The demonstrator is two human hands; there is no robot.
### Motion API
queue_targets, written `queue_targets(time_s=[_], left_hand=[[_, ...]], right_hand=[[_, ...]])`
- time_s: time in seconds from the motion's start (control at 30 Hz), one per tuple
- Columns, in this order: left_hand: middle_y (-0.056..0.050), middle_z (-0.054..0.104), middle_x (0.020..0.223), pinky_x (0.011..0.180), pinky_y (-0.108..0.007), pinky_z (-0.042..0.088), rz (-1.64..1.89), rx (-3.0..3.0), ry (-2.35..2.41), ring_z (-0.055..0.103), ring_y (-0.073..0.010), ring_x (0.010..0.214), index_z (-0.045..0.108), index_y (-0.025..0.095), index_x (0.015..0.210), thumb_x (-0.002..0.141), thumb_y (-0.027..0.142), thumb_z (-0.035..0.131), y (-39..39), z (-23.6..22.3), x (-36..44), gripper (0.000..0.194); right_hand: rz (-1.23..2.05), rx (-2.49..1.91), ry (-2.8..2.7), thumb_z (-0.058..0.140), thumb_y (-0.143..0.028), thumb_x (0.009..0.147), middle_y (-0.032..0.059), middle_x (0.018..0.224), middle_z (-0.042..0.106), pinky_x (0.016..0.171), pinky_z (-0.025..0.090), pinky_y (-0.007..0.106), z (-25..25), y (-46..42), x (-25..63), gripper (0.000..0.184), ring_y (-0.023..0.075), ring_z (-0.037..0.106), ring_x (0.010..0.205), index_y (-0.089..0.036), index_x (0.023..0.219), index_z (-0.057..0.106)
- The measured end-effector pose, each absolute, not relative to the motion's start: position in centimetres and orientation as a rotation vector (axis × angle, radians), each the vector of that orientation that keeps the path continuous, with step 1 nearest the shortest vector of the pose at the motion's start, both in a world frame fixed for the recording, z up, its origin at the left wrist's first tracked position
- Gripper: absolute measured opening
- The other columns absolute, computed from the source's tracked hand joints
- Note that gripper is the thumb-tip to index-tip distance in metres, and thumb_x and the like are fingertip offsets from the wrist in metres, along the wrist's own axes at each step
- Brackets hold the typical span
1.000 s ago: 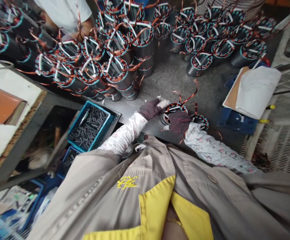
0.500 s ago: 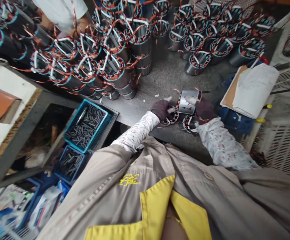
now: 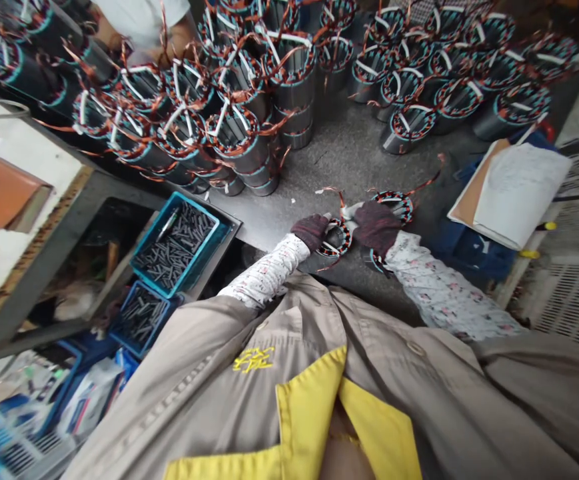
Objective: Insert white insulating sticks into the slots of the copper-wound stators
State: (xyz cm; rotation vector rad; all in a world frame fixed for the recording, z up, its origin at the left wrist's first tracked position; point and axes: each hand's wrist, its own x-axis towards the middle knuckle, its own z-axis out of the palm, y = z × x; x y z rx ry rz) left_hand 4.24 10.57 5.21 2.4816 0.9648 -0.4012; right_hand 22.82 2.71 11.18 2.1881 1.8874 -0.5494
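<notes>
My gloved left hand (image 3: 312, 232) is closed on the left rim of a motor stator (image 3: 340, 251), a steel ring core with red, black and light-blue edging. My gloved right hand (image 3: 375, 227) reaches in from the other side, its fingertips pressed at the upper right of the same rim. Copper leads rise from that stator's far edge. Just behind my right hand a second stator (image 3: 403, 205) stands upright, a lead trailing to the right. A third stator (image 3: 376, 261) is mostly hidden under my right hand and sleeve.
Many stators (image 3: 239, 143) with copper leads stand stacked at the back left, more (image 3: 409, 127) at the back right. Blue bins (image 3: 196, 263) of dark rods sit at the left. Papers (image 3: 519, 193) lie at the right. A co-worker's arm (image 3: 182, 37) shows behind the stacks.
The stator that both hands held on its side now stands upright behind my right hand. My hands have moved onto the stator at the near left. The view has shifted slightly.
</notes>
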Motion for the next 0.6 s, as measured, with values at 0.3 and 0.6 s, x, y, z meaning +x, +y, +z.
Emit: queue_targets(time_s=[0.3, 0.6], left_hand=[[-0.011, 0.072, 0.144, 0.109, -0.035, 0.053, -0.427, 2.433, 0.919, 0.07, -0.027, 0.131, 0.066, 0.021, 0.151, 0.111, 0.034, 0.05, 12.1, 5.8, 5.1, 0.044], [-0.015, 0.071, 0.142, 0.107, -0.037, 0.053, -0.275, 2.476, 0.885, 0.069, -0.0297, 0.131, 0.057, 0.021, 0.159, 0.109, 0.039, 0.059, 11.1, 4.3, 4.0, 0.053]], right_hand=[[-0.495, 2.218, 1.733, 0.054, -0.031, 0.101, 0.0286, 0.129, 0.072, 0.098, 0.046, 0.043, 8.9, 2.8, 18.2, 0.043, 0.0389, 0.065, 0.124, -0.005, 0.13, 0.072], [-0.52, 2.399, 1.641, 0.047, -0.019, 0.099, 0.0288, 0.125, 0.074, 0.098, 0.052, 0.048, 7.9, 3.9, 16.7, 0.042, 0.0399, 0.069, 0.121, -0.006, 0.129, 0.073]])
